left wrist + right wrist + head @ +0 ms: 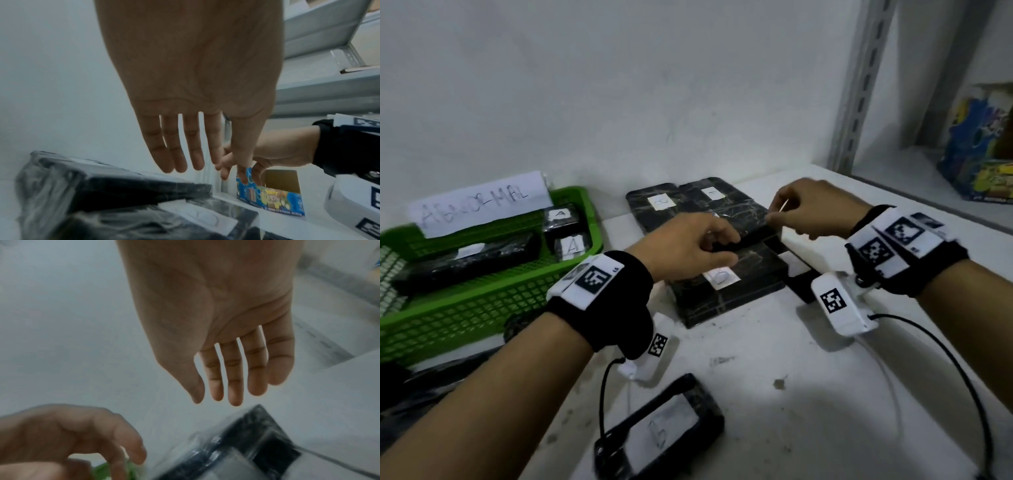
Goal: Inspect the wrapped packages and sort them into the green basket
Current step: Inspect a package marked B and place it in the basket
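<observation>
Several black film-wrapped packages with white labels lie on the white table. The green basket [482,308] at the left bears an "ABNORMAL" sign and holds packages marked A [571,245]. My left hand [722,247] hovers over the gap between the front package [722,301] and the middle package [743,219], thumb and fingers spread about its near edge. In the left wrist view the left hand [209,162] has straight fingers above a package [123,186]. My right hand [777,214] reaches the middle package's right corner with loose fingers, and the right hand [216,395] holds nothing above the package [246,443].
Another wrapped package [661,431] lies near the table's front edge, between my forearms. Two more packages [654,205] sit by the back wall. A metal shelf upright [859,96] and colourful boxes [983,154] stand at the right. Wrist-camera cables trail over the table.
</observation>
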Action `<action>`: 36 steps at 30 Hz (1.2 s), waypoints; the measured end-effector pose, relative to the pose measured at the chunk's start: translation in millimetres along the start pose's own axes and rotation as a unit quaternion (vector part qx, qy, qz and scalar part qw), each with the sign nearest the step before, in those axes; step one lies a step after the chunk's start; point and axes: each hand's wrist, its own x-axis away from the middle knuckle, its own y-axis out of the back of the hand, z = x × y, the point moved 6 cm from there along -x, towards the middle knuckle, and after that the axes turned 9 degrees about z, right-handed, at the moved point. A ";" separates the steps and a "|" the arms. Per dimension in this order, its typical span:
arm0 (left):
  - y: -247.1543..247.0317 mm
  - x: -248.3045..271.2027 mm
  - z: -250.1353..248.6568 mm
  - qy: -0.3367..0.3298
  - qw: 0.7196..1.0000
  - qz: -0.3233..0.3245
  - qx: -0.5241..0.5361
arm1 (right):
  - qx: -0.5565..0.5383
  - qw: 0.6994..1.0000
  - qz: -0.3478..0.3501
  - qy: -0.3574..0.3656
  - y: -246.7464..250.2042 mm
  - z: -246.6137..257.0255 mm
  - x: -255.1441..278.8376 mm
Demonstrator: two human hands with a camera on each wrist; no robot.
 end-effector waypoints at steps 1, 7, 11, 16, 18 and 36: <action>5.8 8.0 2.9 -0.005 1.000 -0.025 0.018 | -0.005 0.999 -0.009 0.031 2.4 14.5 5.8; 8.7 70.2 31.7 0.064 0.998 -0.004 -0.017 | -0.048 0.941 0.241 0.233 -58.0 106.5 63.0; -11.0 103.0 52.5 0.120 0.986 0.112 -0.003 | 0.085 0.880 0.403 0.236 -117.9 128.2 92.6; -6.2 140.9 69.0 0.132 0.987 0.094 0.023 | 0.199 0.851 0.445 0.196 -147.8 135.0 107.5; 3.0 159.0 74.2 0.137 0.987 0.072 0.045 | 0.197 0.857 0.434 0.195 -148.8 147.3 106.5; 119.5 291.1 129.3 0.060 0.850 -0.380 0.360 | -0.326 0.872 0.124 0.344 -119.9 324.8 37.6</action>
